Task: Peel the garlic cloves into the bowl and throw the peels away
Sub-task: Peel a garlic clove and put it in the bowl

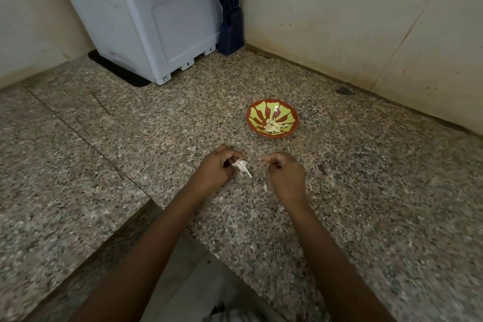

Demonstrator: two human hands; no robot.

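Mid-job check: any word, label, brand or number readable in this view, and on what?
No readable text anywhere.
White appliance: small dark marks by its feet, too small to read.
Bowl: painted pattern only, no lettering.
Knife block: no label visible.

My left forearm [146,243] and right forearm [337,251] are bare along all the length I can see, and so are my left hand [215,168] and right hand [286,174]. Low between my arms shows a bit of pale cloth [230,317] with grey stripes, too blurred to name the garment.
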